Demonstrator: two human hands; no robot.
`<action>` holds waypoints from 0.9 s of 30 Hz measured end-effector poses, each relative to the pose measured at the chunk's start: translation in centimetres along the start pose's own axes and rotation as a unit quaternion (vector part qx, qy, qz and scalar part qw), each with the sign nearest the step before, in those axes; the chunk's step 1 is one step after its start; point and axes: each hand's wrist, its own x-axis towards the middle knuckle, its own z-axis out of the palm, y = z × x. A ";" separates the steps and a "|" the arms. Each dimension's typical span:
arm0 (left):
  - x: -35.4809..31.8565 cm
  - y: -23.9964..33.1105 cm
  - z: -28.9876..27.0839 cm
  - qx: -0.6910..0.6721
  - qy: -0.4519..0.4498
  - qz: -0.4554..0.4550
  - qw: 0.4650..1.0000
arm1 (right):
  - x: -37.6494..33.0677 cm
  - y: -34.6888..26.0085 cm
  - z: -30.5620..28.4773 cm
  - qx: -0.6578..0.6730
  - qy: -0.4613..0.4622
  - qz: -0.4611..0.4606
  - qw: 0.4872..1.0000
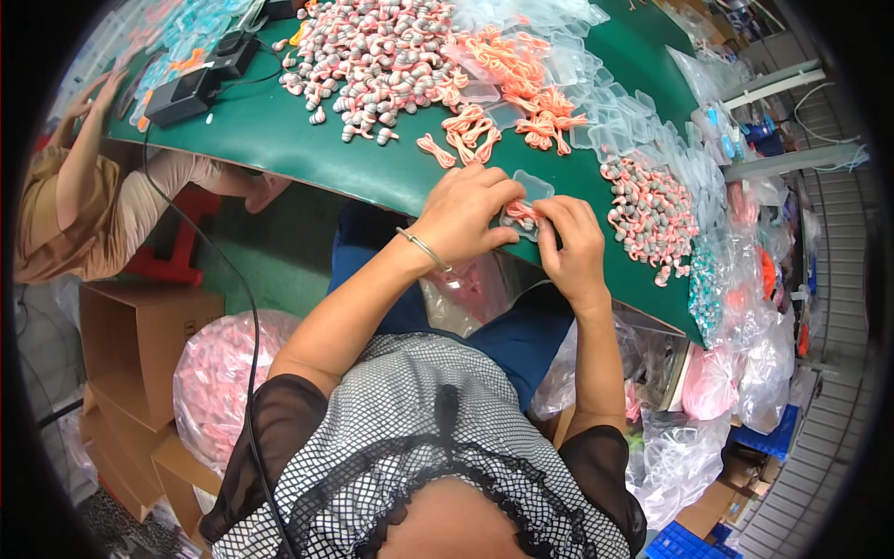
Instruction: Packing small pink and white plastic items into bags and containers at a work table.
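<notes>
At the near edge of the green table, a small clear plastic case lies between my hands, its lid point(533, 184) folded back on the far side. Inside the case is a coiled pink-orange cord point(522, 214). My left hand point(470, 212) grips the case from the left, thumb on the near side and fingers beyond. The right hand point(573, 244) has thumb and fingertips closed on the cord at the case's right side; the fingertips partly cover it. Several tied cord bundles point(470, 135) lie just beyond, beside a larger cord heap point(498, 61).
A large heap of small pink-and-grey striped pieces point(368, 70) lies far left, a smaller heap point(649, 219) right. Clear cases point(638, 116) pile up at the back right. Black device point(182, 98), hanging cable point(233, 265), cardboard box point(140, 349) and another person's hands point(93, 98) are left.
</notes>
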 end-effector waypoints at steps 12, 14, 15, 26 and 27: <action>-0.1 0.0 -0.1 0.008 0.004 0.004 1.000 | 0.3 0.3 -0.3 0.015 0.007 0.017 1.000; -0.1 0.1 -0.2 0.005 -0.006 -0.004 1.000 | 1.1 1.3 -0.4 -0.019 0.021 0.049 0.998; 0.0 0.0 -0.3 0.010 -0.008 -0.002 1.000 | 1.2 1.8 -0.4 -0.019 0.022 0.049 0.998; 0.0 0.4 -0.4 0.002 0.005 -0.007 1.000 | -0.6 0.9 -0.9 0.076 -0.020 0.005 0.997; -0.1 0.1 -0.2 0.010 0.003 0.013 1.000 | -0.7 0.4 -1.1 0.077 -0.030 -0.010 0.997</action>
